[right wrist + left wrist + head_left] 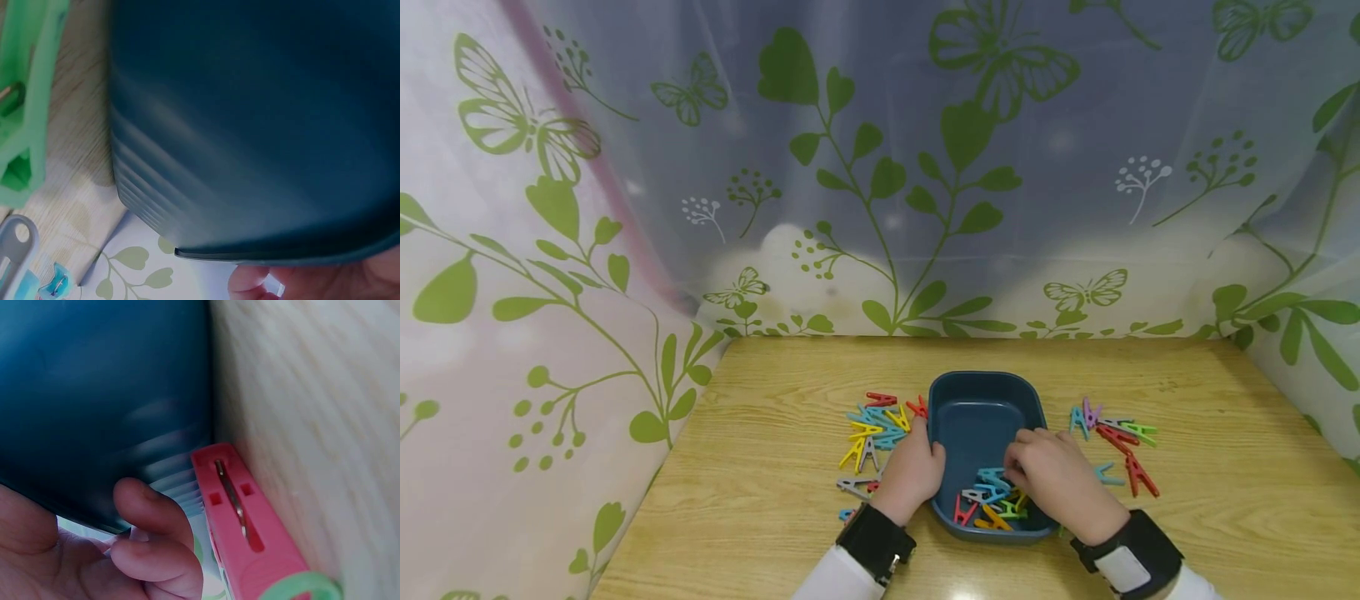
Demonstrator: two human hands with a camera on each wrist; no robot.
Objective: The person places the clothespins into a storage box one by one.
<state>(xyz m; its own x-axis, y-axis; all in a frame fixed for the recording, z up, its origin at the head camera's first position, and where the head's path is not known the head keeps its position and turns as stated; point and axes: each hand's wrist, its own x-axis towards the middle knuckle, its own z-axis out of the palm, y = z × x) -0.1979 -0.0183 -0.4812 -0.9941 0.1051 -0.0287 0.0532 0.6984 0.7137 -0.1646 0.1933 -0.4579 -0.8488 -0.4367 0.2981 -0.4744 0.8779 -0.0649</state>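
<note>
A dark blue plastic basin [977, 432] stands on the table with a pile of colourful clothespins [993, 492] at its near end. My left hand [912, 472] grips the basin's left rim, thumb over the edge and fingers curled along the outer wall in the left wrist view. Outside that wall lies a pink clothespin [237, 519]. My right hand [1063, 477] reaches over the right rim, its bent fingers down inside beside the pile. The basin wall covers most of those fingers in the right wrist view, so I cannot tell whether they pinch anything.
Left of the basin lies a heap of yellow, blue, grey and red clothespins [872, 433]. More clothespins [1116, 433] are scattered to the right, with a green clothespin [25, 94] close to the wall. A patterned curtain [880, 250] hangs behind the wooden table [737, 500].
</note>
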